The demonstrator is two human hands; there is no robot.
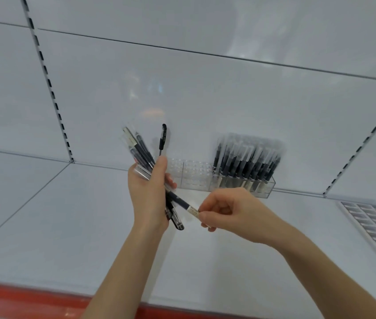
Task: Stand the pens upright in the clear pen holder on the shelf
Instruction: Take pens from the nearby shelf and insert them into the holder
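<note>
The right hand pinches one pen by its near-right end, its axis slanting far-left into the left hand's gripped bundle, with the clear pen holder beyond.

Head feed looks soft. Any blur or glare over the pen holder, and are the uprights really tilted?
Head view: the dark pens in the clear plastic pen holder are blurred, as is the red shelf edge; the left hand and right hand read sharper. Head view: pale reflections sit on the glossy white back panel, above the holder. Head view: slotted uprights lean apart, likely wide-angle distortion.
</note>
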